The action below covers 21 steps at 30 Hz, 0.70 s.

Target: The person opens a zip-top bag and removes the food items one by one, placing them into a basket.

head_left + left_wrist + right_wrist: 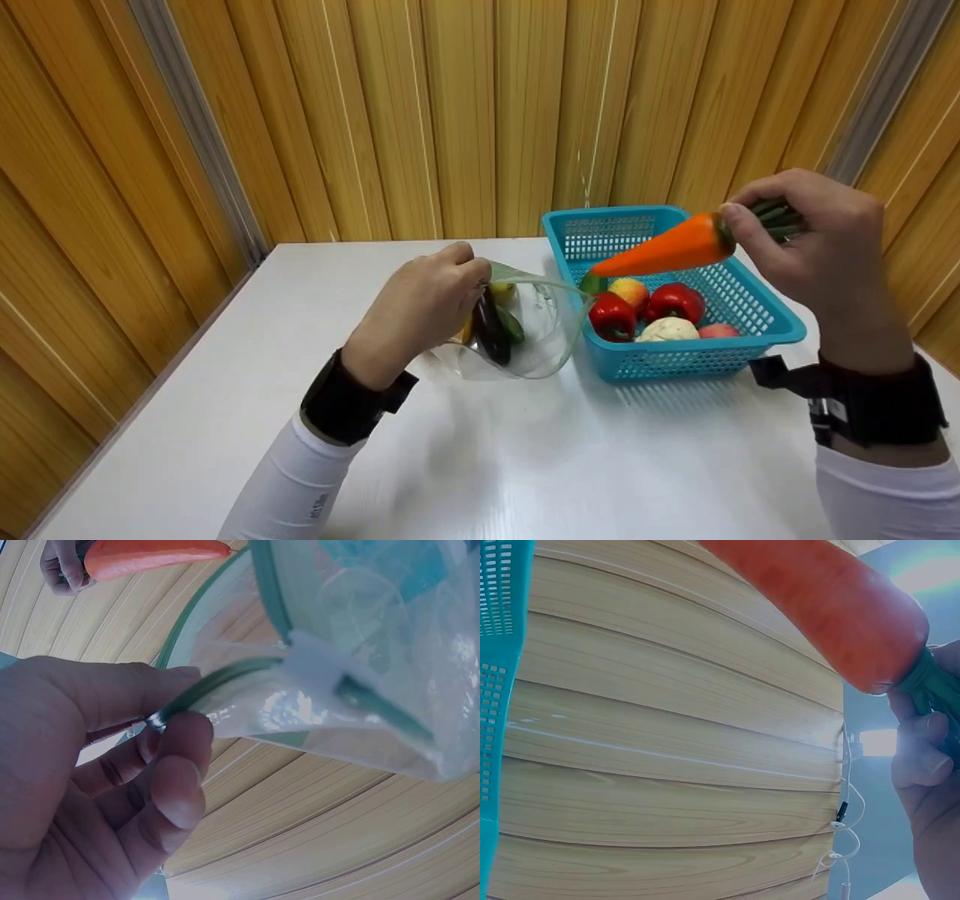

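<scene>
My right hand (832, 240) grips an orange carrot (675, 246) by its green stalks, above the blue basket. The carrot points left, its tip over the basket's left side. My left hand (427, 300) pinches the green-edged rim of a clear plastic bag (551, 352) between thumb and fingers, and the bag's mouth gapes. Inside the bag lie an eggplant (491, 330), a green vegetable (511, 326) and something yellow, partly hidden by the left hand. In the left wrist view the bag's green edge (225, 675) runs between thumb and fingertip.
A blue perforated basket (780, 330) stands right of the bag on the white table (480, 465). It holds red peppers (675, 301), a cauliflower (667, 330), a yellow-red apple (630, 292) and a pinkish round fruit (718, 331). Wood-panel walls (465, 112) rise behind the table.
</scene>
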Each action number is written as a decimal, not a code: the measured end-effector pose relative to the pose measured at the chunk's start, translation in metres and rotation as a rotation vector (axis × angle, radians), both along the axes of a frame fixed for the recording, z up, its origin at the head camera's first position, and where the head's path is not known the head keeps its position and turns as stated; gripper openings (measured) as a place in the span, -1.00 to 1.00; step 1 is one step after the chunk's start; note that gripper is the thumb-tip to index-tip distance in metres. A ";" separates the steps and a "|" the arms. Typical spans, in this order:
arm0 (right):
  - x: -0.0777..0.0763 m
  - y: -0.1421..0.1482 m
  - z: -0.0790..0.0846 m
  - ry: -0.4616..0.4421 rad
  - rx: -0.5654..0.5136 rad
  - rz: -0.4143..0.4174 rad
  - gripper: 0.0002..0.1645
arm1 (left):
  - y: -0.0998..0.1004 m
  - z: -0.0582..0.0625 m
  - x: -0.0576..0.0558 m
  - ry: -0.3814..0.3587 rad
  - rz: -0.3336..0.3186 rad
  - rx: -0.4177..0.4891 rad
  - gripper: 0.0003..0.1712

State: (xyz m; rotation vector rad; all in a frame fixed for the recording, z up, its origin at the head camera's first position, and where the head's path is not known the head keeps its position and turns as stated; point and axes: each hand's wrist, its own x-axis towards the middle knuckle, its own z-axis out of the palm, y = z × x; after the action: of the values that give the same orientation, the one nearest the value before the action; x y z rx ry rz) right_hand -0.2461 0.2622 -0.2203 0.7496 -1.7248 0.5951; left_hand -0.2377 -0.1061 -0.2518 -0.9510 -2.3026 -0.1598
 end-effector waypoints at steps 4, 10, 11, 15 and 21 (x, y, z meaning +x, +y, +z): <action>-0.002 0.000 0.000 0.003 -0.061 -0.073 -0.76 | 0.000 0.000 0.000 -0.001 0.001 -0.007 -0.88; -0.013 0.002 -0.007 -0.236 -0.004 -0.232 -0.79 | -0.001 -0.001 -0.001 -0.007 0.000 -0.002 -0.89; -0.017 0.004 -0.009 -0.313 0.017 -0.265 -0.78 | -0.001 -0.001 0.000 -0.009 -0.001 -0.001 -0.89; -0.034 0.017 -0.020 -0.629 0.137 -0.363 -0.69 | -0.001 -0.002 0.001 -0.008 -0.003 -0.007 -0.88; -0.057 0.029 -0.032 -0.858 0.185 -0.377 -0.60 | 0.000 0.000 0.002 -0.008 -0.002 -0.002 -0.86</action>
State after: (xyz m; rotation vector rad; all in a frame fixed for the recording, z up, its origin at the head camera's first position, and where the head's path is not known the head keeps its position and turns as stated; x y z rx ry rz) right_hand -0.3026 0.2909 -0.2520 0.2631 -2.6612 0.5265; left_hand -0.2359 -0.1057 -0.2518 -0.9548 -2.3100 -0.1626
